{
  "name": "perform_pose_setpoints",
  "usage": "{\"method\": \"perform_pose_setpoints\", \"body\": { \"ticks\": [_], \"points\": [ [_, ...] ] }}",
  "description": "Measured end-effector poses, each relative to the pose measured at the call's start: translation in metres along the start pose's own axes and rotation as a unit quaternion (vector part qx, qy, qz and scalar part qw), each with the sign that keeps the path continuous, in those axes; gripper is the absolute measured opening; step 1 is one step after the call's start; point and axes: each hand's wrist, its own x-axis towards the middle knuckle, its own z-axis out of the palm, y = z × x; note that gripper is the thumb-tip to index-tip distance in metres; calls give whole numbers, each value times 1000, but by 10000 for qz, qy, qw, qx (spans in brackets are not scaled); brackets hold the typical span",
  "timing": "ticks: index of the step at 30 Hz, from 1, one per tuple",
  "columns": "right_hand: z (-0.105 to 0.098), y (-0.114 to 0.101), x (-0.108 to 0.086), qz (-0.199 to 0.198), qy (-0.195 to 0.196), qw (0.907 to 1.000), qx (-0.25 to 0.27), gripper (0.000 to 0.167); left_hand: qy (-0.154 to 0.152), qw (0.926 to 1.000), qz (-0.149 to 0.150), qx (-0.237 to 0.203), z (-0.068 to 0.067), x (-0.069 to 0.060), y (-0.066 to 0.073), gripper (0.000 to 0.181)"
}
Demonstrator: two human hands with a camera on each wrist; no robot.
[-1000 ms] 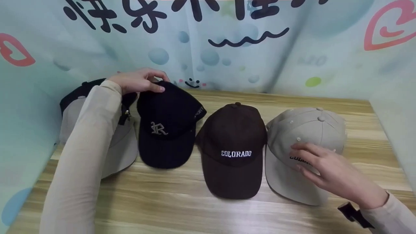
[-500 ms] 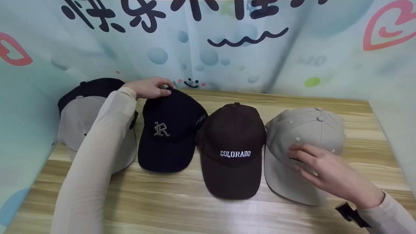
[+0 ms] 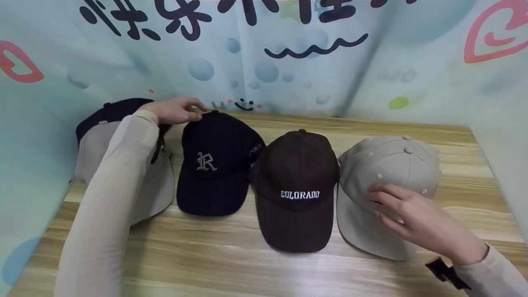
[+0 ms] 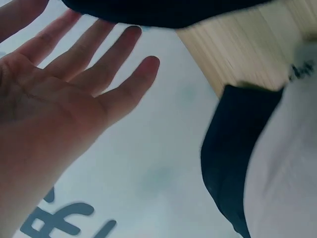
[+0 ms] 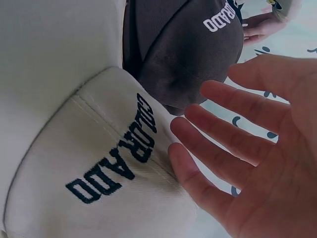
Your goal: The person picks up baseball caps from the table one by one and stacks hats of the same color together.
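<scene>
A navy baseball cap (image 3: 222, 136) with an embroidered R stands on the table. My left hand (image 3: 175, 110) is at the upper left of its crown, and the left wrist view has those fingers (image 4: 109, 64) extended, not curled round the cap's edge (image 4: 168, 12). To the right sits a brown COLORADO cap (image 3: 299, 165). A grey-beige COLORADO cap (image 3: 383, 159) is at the right end of the row. Over its front hovers or rests my right hand (image 3: 425, 218), fingers loosely bent and holding nothing; contact cannot be told.
At the left end, a light grey cap (image 3: 97, 142) stands in front of a dark cap (image 3: 123, 108), partly behind my left sleeve (image 3: 103, 198). The wood-grain table (image 3: 231, 255) meets a printed cloth backdrop (image 3: 264, 74) at the back and sides.
The navy cap has shifted slightly right and toward me and settled upright. My left hand went right with it, then released it and drew back left. The right hand has hardly moved.
</scene>
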Motion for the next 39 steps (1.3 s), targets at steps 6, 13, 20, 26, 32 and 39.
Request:
{"method": "perform_pose_setpoints", "body": {
  "ticks": [6,13,20,26,32,39],
  "points": [
    [5,-2,1,-75,43,9999,99,32,24,9996,-204,203,-6,-11,-18,49],
    [12,-7,2,-122,47,9999,103,32,304,9957,-722,502,-14,-24,-38,51],
    [23,-18,1,-299,68,9993,230,30,587,9969,-428,296,-21,-37,-63,49],
    [34,-21,-3,-496,322,9976,371,31,759,9950,-429,488,-27,-48,-85,54],
    [38,-20,-2,-445,314,9977,409,30,743,9887,-1141,625,-29,-56,-93,63],
    [39,-21,-1,-292,156,9987,396,20,1010,9710,-2052,699,-23,-64,-94,65]
  ]
}}
